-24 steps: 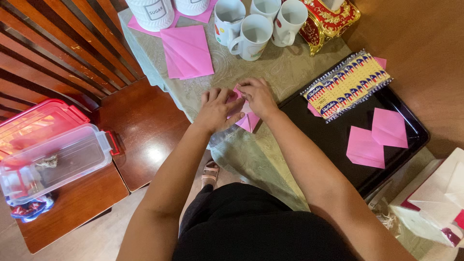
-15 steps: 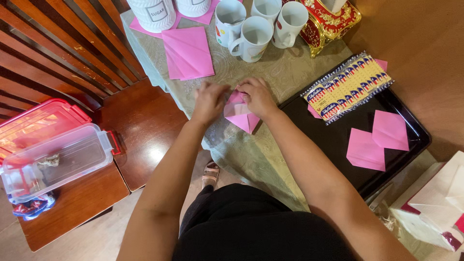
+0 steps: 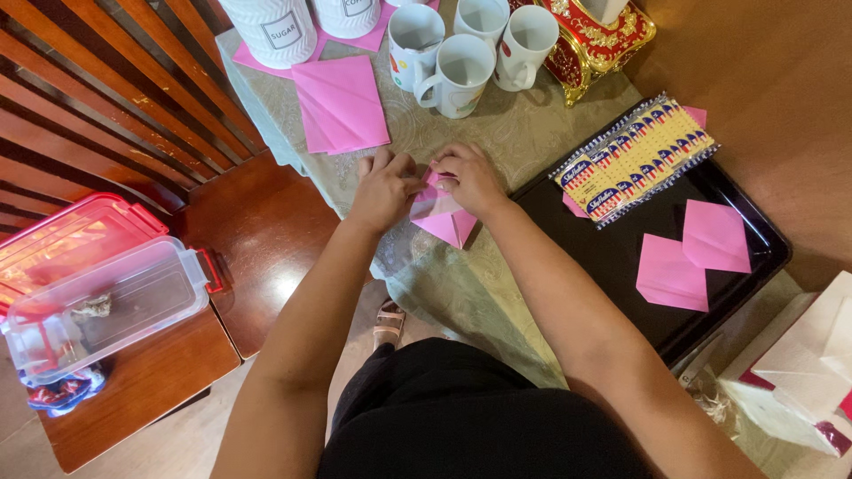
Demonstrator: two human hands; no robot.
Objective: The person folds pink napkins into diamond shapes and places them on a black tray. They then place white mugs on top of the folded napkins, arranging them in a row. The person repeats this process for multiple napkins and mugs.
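Observation:
A pink paper piece [image 3: 442, 215], partly folded to a point, lies on the pale green tablecloth [image 3: 524, 133] near the table's edge. My left hand [image 3: 383, 186] pinches its upper left side and my right hand [image 3: 473, 179] pinches its upper right side. Both sets of fingertips meet over the top of the fold and hide it. A loose stack of pink paper sheets [image 3: 341, 102] lies farther back on the cloth.
Three white mugs [image 3: 459, 53] and white canisters [image 3: 269, 27] stand at the back beside a red and gold box [image 3: 590, 40]. A black tray [image 3: 612, 257] holds two folded pink papers [image 3: 690, 253] and a yellow cracker pack [image 3: 632, 158]. A clear plastic container [image 3: 106, 306] sits on wooden chairs at left.
My left hand lifted off the paper where it had pressed flat, then came back to pinch the fold next to my right hand. The view shifted slightly.

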